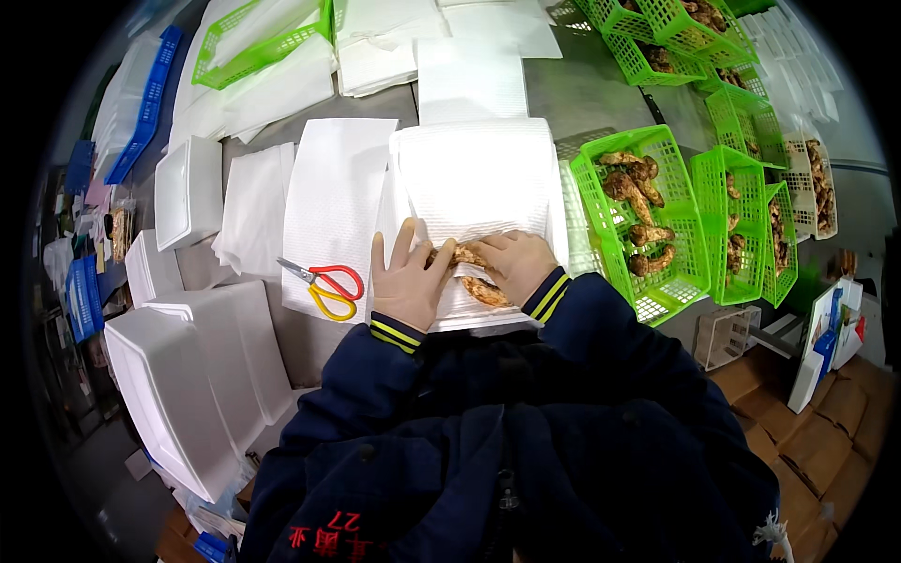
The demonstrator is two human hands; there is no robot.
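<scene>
Both my hands wear pale gloves over a white box [560, 211] lined with white textured paper [474, 169]. My left hand [410, 281] has its fingers spread, with its inner fingers against the left end of a brown mushroom [462, 255]. The fingers of my right hand [518, 267] are bent round that mushroom's right end. A second mushroom [485, 292] lies just below it on the paper. Beside my left hand, scissors [328, 286] with one red and one yellow handle rest on a white paper sheet [333, 202].
A green basket [690, 249] with several mushrooms stands at right, with more green baskets [727, 220] beyond it. White foam boxes [202, 366] stand at left. Paper stacks [389, 47] and a green basket of paper [267, 42] lie at the back.
</scene>
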